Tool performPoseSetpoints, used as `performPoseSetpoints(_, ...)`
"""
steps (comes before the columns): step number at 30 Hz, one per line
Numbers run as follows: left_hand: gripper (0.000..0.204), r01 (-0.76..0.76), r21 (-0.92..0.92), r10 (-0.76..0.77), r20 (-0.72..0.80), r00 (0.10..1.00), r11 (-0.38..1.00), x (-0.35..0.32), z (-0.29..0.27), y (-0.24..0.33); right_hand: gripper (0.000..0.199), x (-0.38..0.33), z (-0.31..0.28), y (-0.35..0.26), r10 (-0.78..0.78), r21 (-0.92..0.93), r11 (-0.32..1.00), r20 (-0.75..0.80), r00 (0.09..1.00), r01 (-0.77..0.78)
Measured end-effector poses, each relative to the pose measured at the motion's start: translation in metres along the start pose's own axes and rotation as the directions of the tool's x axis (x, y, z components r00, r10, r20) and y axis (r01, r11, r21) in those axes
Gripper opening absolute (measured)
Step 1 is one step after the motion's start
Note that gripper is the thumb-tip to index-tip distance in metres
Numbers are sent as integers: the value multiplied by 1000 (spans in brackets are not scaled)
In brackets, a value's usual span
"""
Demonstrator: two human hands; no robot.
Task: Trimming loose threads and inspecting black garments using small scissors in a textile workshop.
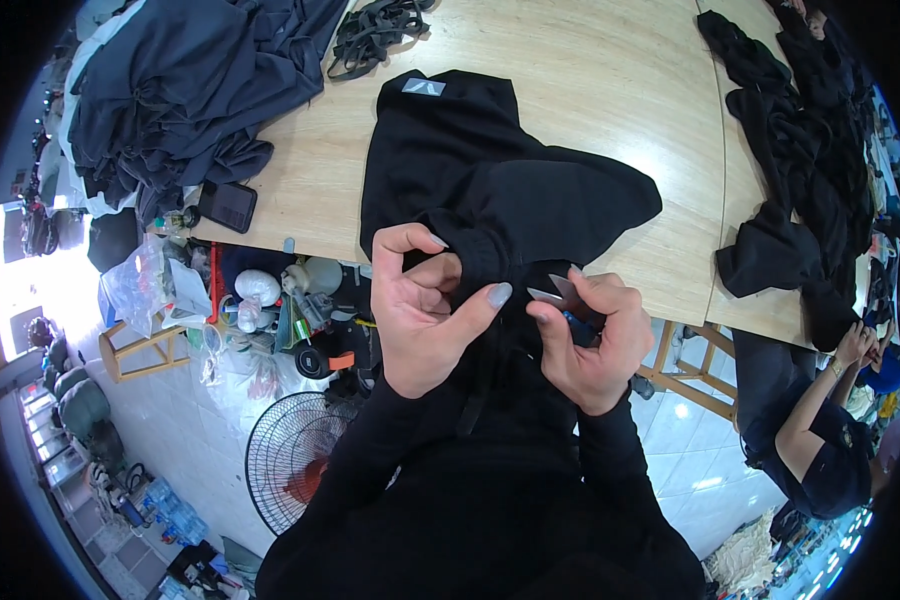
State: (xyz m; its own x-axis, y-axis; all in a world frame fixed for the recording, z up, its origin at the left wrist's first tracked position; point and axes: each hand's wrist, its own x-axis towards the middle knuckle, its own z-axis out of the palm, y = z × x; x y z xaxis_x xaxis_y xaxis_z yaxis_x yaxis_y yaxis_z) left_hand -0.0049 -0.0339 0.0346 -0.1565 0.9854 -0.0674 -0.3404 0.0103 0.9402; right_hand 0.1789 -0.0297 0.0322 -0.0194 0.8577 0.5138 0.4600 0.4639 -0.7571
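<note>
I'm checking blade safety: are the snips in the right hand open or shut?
Open: the snips have two blades spread apart, tips not touching.

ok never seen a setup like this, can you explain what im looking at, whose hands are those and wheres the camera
There is no machine here: a person is working bare-handed and wearing the camera. This single picture looks down from their head through a wide fisheye lens, so straight edges bend. The left hand pinches a black garment by its gathered edge. The right hand holds small snips, blades apart, near that edge. Most of the garment lies on a wood-grain tabletop, along with a dark fabric heap, a phone, tangled black straps and, at right, more black garments.
</note>
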Motion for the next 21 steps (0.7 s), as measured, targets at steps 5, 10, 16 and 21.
performPoseSetpoints(5,68,-29,24,29,5,1000,999,-4,0,-1,37,4,2,0,-118,-190,974,33,992,122)
performPoseSetpoints(10,67,-83,60,82,28,996,995,-4,-4,-8,36,5,3,1,-161,-197,967,23,987,162)
performPoseSetpoints(16,66,-75,71,74,22,997,995,-4,-1,-8,33,7,3,1,-179,-204,963,17,984,178)
performPoseSetpoints(21,63,-97,80,94,46,994,992,-1,2,-16,32,2,1,6,-120,-140,983,4,993,119)
